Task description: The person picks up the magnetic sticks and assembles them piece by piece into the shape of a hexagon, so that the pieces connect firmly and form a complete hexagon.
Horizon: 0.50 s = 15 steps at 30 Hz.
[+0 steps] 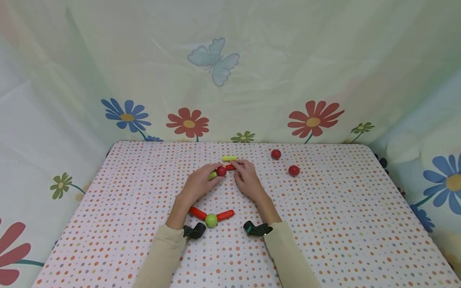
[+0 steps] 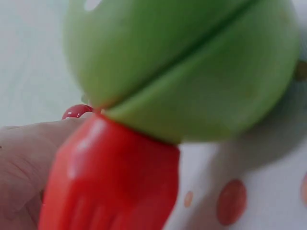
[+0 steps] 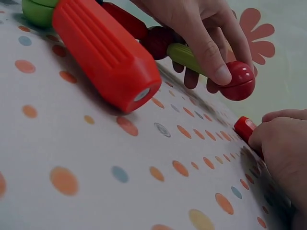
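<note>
In the head view, my left hand [image 1: 196, 185] pinches a light green stick [image 1: 213, 175] close to the red ball [image 1: 221, 171] on its end. From the stick's other end, a dark red ball [image 3: 157, 42] leads to a red stick [image 1: 198, 213], a green ball [image 1: 211, 220] and another red stick [image 1: 225, 215], forming one bent chain. My right hand [image 1: 247, 182] holds a short red stick [image 3: 245, 126], one end poking out toward the red ball with a gap between. Part of that stick is hidden by the fingers. A yellow-green stick [image 1: 229, 158] lies just beyond the right fingertips.
Two loose red balls, a far one [image 1: 276, 154] and a nearer one [image 1: 293, 171], lie right of the hands. A dotted cloth [image 1: 324, 224] covers the table. Flower-printed curtains [image 1: 252, 80] enclose its back and sides.
</note>
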{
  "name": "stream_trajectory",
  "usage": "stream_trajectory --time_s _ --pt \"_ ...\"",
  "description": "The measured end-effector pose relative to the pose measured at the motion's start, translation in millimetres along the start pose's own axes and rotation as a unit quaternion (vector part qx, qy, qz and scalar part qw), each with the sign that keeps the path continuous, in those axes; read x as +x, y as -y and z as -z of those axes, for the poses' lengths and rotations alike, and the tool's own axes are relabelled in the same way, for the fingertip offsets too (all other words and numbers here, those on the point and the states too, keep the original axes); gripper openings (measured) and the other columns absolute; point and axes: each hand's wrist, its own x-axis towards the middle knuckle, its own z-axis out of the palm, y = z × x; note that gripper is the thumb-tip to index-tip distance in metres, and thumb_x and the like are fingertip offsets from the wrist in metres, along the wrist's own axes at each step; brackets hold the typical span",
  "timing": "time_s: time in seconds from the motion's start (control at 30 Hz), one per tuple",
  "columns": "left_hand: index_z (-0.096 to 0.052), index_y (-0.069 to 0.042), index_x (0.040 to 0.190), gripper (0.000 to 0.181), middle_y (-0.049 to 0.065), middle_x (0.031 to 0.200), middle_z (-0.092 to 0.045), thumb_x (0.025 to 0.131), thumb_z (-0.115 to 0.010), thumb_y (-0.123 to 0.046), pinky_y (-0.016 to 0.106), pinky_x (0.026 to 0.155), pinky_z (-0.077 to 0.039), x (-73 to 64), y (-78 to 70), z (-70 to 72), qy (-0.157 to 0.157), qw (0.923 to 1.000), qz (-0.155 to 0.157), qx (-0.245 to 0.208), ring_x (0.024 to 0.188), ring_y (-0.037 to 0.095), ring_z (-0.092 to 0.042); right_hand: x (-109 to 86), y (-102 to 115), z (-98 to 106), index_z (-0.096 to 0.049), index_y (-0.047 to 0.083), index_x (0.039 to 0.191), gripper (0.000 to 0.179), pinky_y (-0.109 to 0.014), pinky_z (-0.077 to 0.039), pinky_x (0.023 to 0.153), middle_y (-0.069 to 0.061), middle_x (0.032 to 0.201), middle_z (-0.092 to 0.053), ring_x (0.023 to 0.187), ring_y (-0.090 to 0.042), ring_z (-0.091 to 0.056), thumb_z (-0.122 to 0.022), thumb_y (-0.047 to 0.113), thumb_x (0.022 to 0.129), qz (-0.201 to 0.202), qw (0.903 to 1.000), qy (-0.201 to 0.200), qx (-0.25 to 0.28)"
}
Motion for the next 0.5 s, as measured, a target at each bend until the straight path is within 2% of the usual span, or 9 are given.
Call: stream_trajectory --time_s 0.1,0.23,0.37,0.5 --pt "-0.053 -0.02 0.139 0.051 0.005 0.137 -0.059 0.091 -0.067 -0.033 0.044 0.098 -0.049 -0.2 1.1 -1.4 -0.006 1.0 0.004 -0.004 0.124 0.022 -0.057 -1.2 0.6 -2.1 -0.063 0.004 0.126 0.033 -0.048 -0.042 0.099 -0.016 0.125 -0.051 0.118 -0.034 -0.045 -0.057 0.004 0.093 0.003 0.9999 -0.011 0.003" --pt "-0.055 -0.021 0.137 0.053 0.004 0.135 -0.06 0.089 -0.069 -0.038 0.043 0.095 -0.051 -0.3 1.9 -3.3 -0.013 0.9998 0.009 -0.012 0.121 0.022 -0.059 -2.5 1.7 -3.5 -0.066 0.004 0.112 0.022 -0.048 -0.043 0.096 -0.018 0.125 -0.051 0.116 -0.035 -0.046 -0.063 0.005 0.091 -0.004 0.9998 -0.019 0.0" --pt "-0.055 -0.019 0.136 0.052 0.004 0.134 -0.061 0.089 -0.068 -0.038 0.041 0.093 -0.052 0.3 2.3 -5.4 -0.019 0.9997 0.004 -0.011 0.118 0.021 -0.06 -3.3 2.5 -2.6 -0.063 0.007 0.115 0.022 -0.047 -0.046 0.096 -0.015 0.126 -0.054 0.117 -0.032 -0.05 -0.062 0.012 0.094 -0.025 0.9996 -0.011 0.012" --pt "-0.054 -0.014 0.136 0.051 0.006 0.135 -0.06 0.091 -0.067 -0.034 0.041 0.095 -0.051 1.8 2.8 -6.9 -0.032 0.9993 -0.004 -0.019 0.119 0.021 -0.06 -3.2 2.2 0.1 -0.06 0.008 0.121 0.028 -0.044 -0.049 0.094 -0.013 0.12 -0.058 0.112 -0.028 -0.056 -0.062 0.019 0.095 -0.048 0.9955 -0.037 0.073"
